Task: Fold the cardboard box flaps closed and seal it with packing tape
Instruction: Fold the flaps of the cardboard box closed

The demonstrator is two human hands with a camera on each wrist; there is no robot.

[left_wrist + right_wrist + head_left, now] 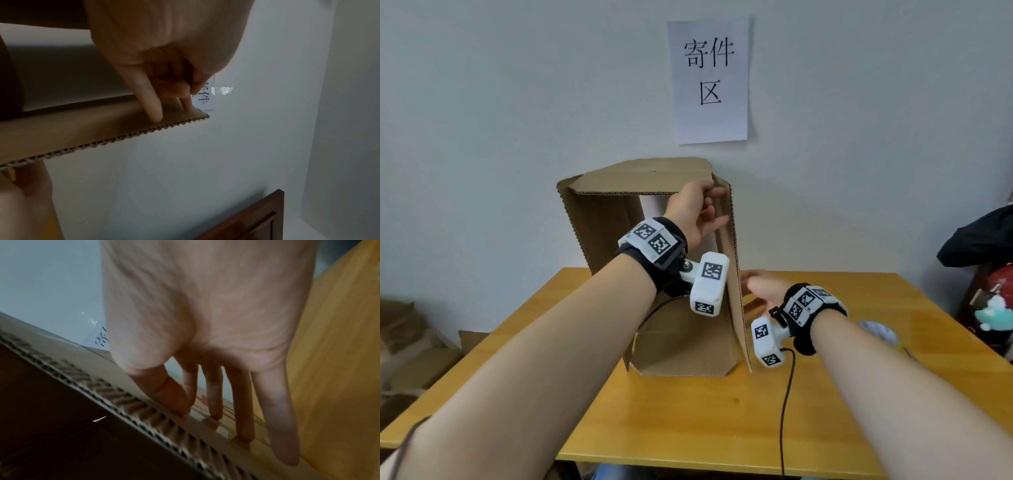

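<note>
A brown cardboard box [602,233] stands on end on the table with its open side facing me. Its flaps stick out, and the long right flap [736,308] reaches forward. My left hand [698,209] is inside the opening near the top of that flap. In the left wrist view two fingers [153,107] touch the flap's inner face [82,133] close to its corrugated edge, the others bent. My right hand [760,287] is low on the flap's outer side, with straight fingers [242,410] laid against the cardboard [123,402].
The yellow wooden table [688,411] is set against a pale wall with a paper sign [710,78]. A pale, blurred round object [876,330] lies right of my right wrist. A black cable [786,411] trails over the front edge. Dark clothing [979,240] is at the right, flattened cardboard [410,342] on the floor at the left.
</note>
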